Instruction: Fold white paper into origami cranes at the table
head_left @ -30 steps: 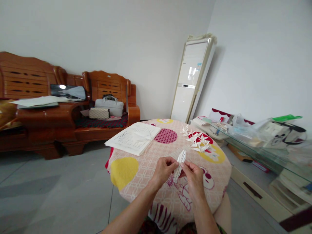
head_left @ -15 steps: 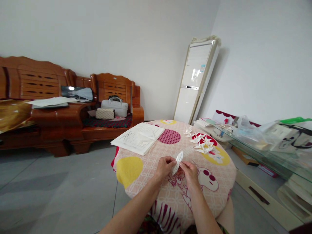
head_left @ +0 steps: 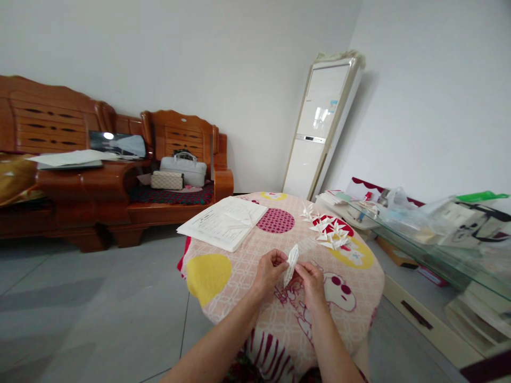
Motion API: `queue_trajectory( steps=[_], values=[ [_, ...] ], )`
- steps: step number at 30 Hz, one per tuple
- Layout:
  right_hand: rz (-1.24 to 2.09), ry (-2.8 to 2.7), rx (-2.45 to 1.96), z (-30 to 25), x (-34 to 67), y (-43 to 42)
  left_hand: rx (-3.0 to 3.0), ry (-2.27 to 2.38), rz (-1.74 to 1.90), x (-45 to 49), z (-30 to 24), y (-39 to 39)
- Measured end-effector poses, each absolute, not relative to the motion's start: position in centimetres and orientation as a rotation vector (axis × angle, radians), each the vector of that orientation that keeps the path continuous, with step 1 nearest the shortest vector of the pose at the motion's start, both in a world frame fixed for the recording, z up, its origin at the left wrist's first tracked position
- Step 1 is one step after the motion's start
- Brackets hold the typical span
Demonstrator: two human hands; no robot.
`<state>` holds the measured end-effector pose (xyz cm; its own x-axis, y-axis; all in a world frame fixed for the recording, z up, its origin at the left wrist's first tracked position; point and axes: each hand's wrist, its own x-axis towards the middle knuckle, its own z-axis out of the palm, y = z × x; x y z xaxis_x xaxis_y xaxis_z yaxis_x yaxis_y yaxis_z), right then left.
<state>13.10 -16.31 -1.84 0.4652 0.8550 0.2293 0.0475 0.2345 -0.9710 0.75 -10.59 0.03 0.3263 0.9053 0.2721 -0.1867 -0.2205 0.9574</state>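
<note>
My left hand (head_left: 270, 270) and my right hand (head_left: 310, 279) both pinch a small folded piece of white paper (head_left: 291, 263), held upright just above the round table (head_left: 207, 276) with its patterned pink cloth. The left fingers grip the paper's left edge, the right fingers its lower right. Beyond my hands, to the right, a cluster of several folded white paper figures (head_left: 328, 232) lies on the cloth. An open booklet of white sheets (head_left: 222, 223) rests on the table's far left side.
A wooden sofa (head_left: 120, 175) with a white handbag (head_left: 183, 169) stands at the left. A tall white air conditioner (head_left: 319, 127) stands in the corner. A glass shelf (head_left: 431, 234) with bags and papers runs along the right wall. Grey floor lies to the left.
The view has shifted slightly. My hands keep working the folded paper, which now stands a bit lower and closer to my fingers than a second ago.
</note>
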Motion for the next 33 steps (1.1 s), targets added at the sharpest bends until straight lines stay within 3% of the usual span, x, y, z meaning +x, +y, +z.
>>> queue_trajectory(
  steps=[3, 33],
  values=[
    [0.823, -0.897, -1.162, -2.1, 13.2, -16.2, 1.413, 0.707, 1.153, 0.8, 0.1, -10.7],
    [0.679, -0.962, -1.243, -3.2, 13.5, -16.1, 1.376, 0.724, 1.192, 1.1, -0.8, -10.8]
  ],
)
